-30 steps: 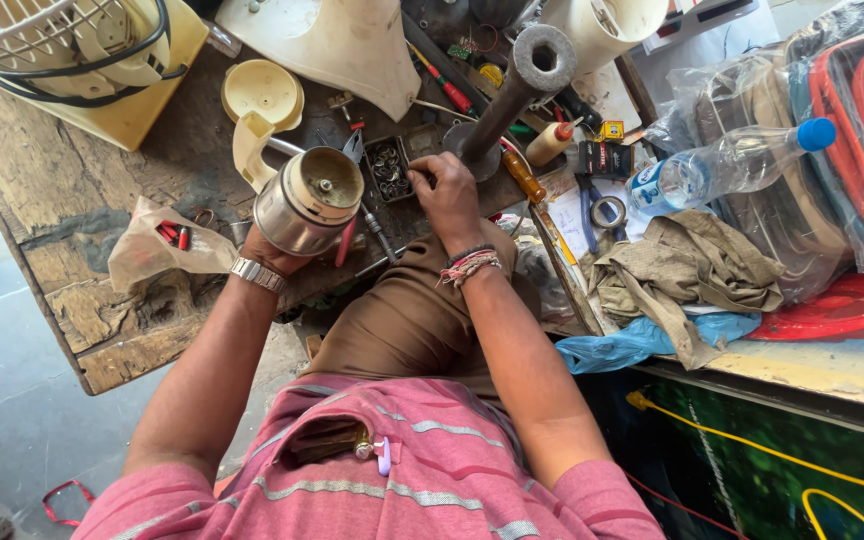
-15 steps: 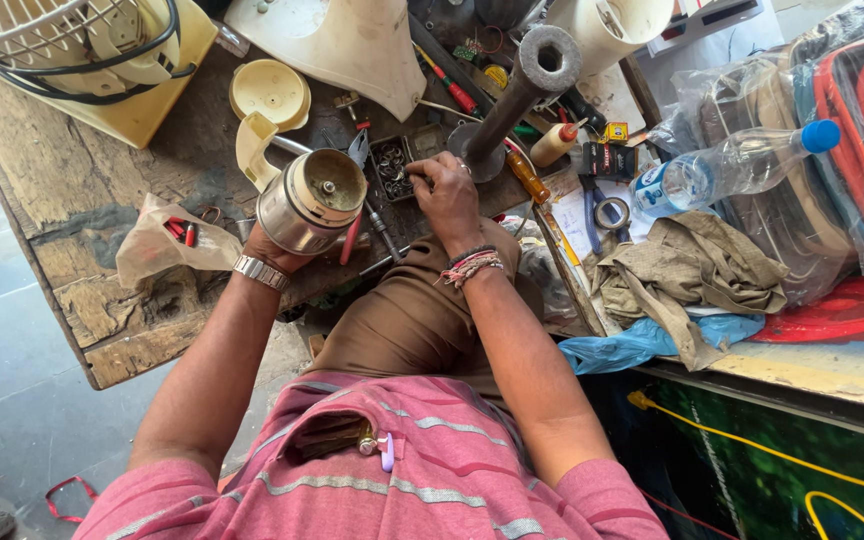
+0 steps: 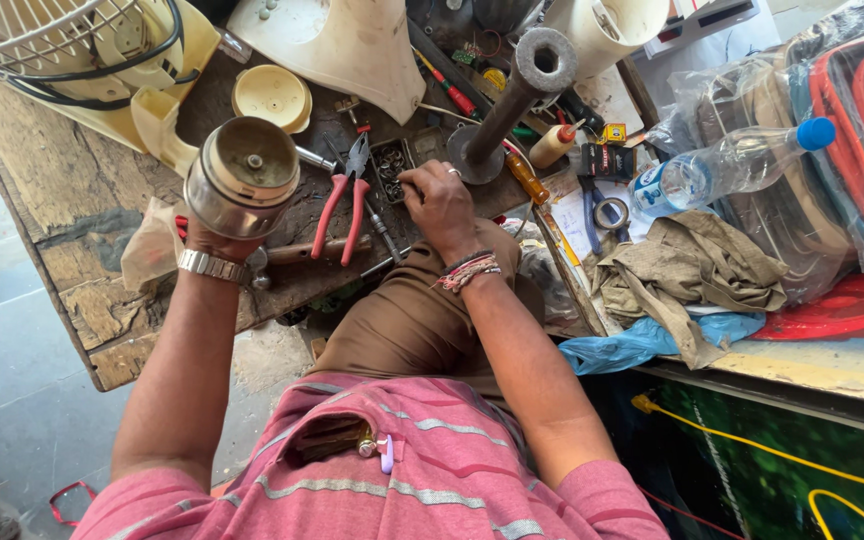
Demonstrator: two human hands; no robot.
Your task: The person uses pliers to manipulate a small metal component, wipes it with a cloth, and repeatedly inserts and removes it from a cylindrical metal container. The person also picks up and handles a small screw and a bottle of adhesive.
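Hidden and cut off at the workbench

Left hand [image 3: 214,238] mostly hidden behind metal motor housing [image 3: 242,176]; right hand [image 3: 442,203] fingertips cover tray [image 3: 388,163] contents, too small to identify; fan guard [image 3: 42,35] cropped top-left.

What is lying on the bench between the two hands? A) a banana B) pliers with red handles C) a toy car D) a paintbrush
B: red-handled pliers lie on the wooden bench, between the left hand holding a round metal motor and the right hand.

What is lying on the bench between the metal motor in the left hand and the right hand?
In the head view, red-handled pliers lie between the metal motor in the left hand and the right hand.
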